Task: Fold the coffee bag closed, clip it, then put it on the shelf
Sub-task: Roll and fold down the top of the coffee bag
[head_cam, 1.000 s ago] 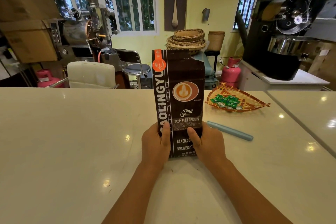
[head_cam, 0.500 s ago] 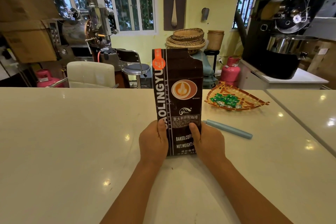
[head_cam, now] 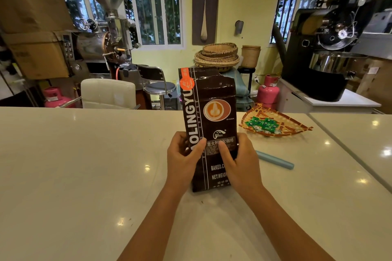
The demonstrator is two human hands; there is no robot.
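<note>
Both hands grip the bag: the left hand wraps its left edge with the thumb laid across the front over the white lettering, and the right hand wraps the right edge with its thumb pressed on the label panel, the two thumbs nearly meeting mid-front. Dark brown, with an orange badge at its top left corner and a round coffee-cup emblem on the front, the bag stands upright on the counter, its base down at the centre of the view. Its top edge is ragged and uneven, higher on the left and stepped down to the right, and it is not folded over. At about 3 o'clock from the bag, just past the right hand, a pale blue clip lies flat on the counter, apart from the bag. At about 2 o'clock sits a woven tray holding green wrapped sweets. Beyond the counter at 12 o'clock a stack of woven baskets rises behind the bag's top. At 10 o'clock stand a white chair and a metal roaster, and at 2 o'clock farther back a black roaster sits on a white stand, with a pink gas cylinder beside it.
</note>
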